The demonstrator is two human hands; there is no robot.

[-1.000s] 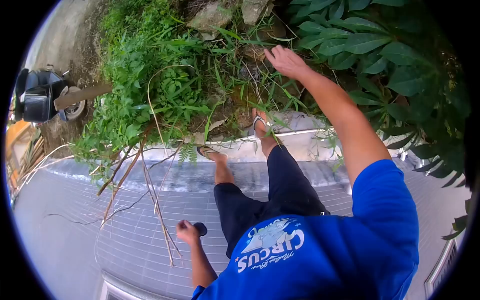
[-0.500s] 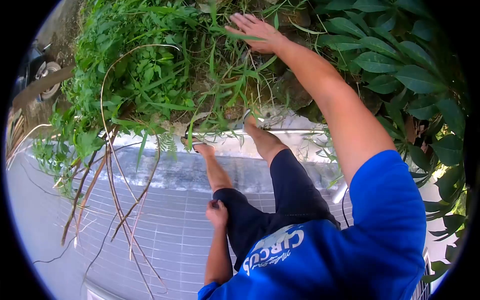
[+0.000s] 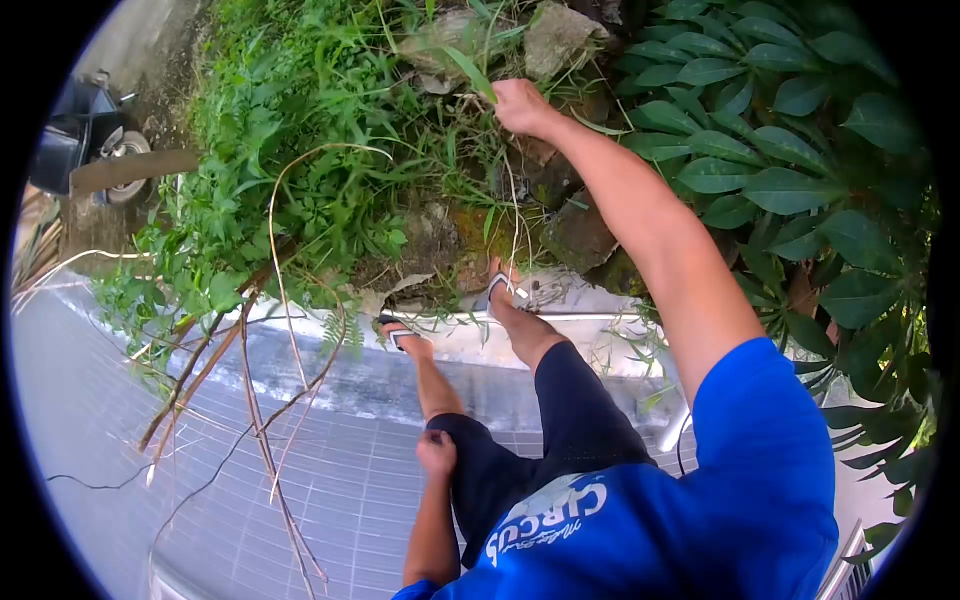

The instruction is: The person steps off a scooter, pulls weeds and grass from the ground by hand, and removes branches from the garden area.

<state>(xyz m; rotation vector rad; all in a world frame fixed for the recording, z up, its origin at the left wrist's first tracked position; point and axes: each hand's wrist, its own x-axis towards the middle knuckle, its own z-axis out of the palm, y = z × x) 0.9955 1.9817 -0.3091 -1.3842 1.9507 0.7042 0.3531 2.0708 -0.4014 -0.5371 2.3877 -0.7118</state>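
Note:
At the top of the head view, my right hand point(image 3: 522, 107) is closed in a fist around grass point(image 3: 470, 72). A long green blade sticks out past its fingers, and thin pale stems point(image 3: 514, 190) hang below. My left hand point(image 3: 436, 453) is curled closed beside the knee of my dark shorts point(image 3: 480, 450); whatever it may hold is hidden. Around my right hand are low weeds, stones point(image 3: 563, 40) and bare soil. My feet in flip-flops point(image 3: 397, 337) stand at the foot of the planted bank.
Dense green weeds point(image 3: 290, 140) grow to the left, and a broad-leaved plant point(image 3: 780, 130) fills the right. Bare bent branches point(image 3: 255, 390) hang over the tiled floor point(image 3: 370, 490). A pale concrete ledge point(image 3: 470, 350) runs under my feet. A wheeled vehicle point(image 3: 125, 165) stands far left.
My right hand has gone from spread fingers over the weeds to a closed grip on grass. The view has shifted, showing more stones and soil. My left hand stays by the knee.

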